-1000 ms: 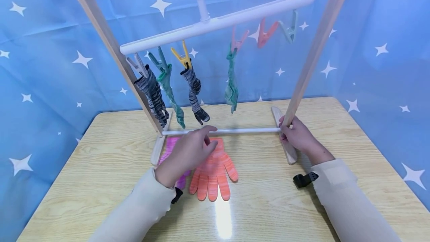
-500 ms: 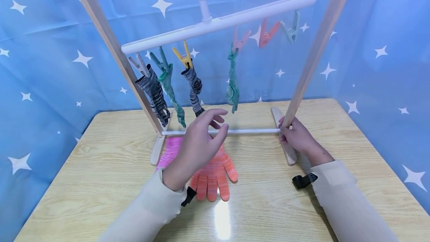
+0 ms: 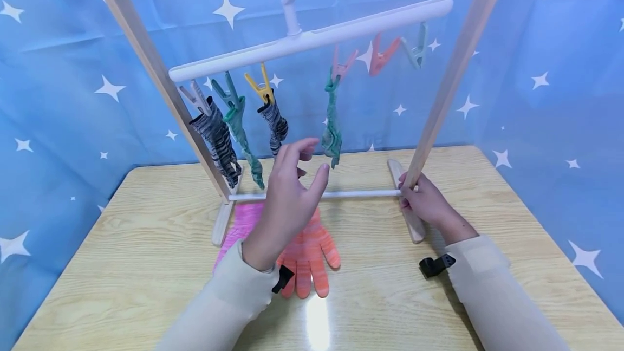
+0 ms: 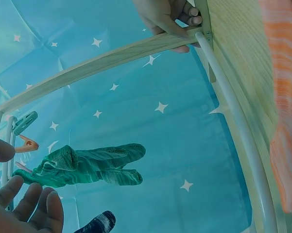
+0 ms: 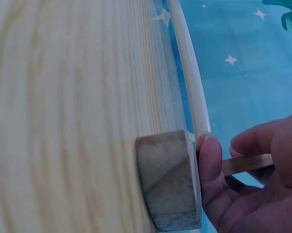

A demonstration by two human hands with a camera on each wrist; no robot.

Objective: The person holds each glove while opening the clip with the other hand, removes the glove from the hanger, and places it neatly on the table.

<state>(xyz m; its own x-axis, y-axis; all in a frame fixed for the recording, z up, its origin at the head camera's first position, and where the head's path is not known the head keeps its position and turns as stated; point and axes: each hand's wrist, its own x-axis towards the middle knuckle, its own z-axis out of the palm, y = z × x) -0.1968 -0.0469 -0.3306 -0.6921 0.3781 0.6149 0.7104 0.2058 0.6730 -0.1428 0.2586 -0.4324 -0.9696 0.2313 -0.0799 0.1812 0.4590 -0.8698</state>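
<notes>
My left hand (image 3: 287, 199) reaches over the table with relaxed fingers and nothing in its grasp. Its fingertips are near the lower end of a green glove (image 3: 332, 140) hanging from a pink clothespin (image 3: 342, 65). In the left wrist view, the fingers (image 4: 29, 208) overlap the top end of that green glove (image 4: 99, 165). My right hand (image 3: 429, 205) grips the base of the rack's right wooden post (image 3: 450, 69), where the white lower bar (image 5: 192, 73) joins it. Beneath my left arm lie an orange glove (image 3: 312, 259) and a pink glove (image 3: 247, 215), both partly covered.
From the tilted white hanger (image 3: 312, 38) also hang two dark striped gloves, one on a grey clothespin (image 3: 196, 97) and one on a yellow clothespin (image 3: 260, 85), plus another green glove (image 3: 244, 137). A red clothespin (image 3: 382, 58) and a pale green clothespin (image 3: 416, 50) hold nothing.
My left hand has risen from over the gloves on the table, moving forward and right toward the hanging green glove, its fingers spreading. The right hand keeps its place on the post.
</notes>
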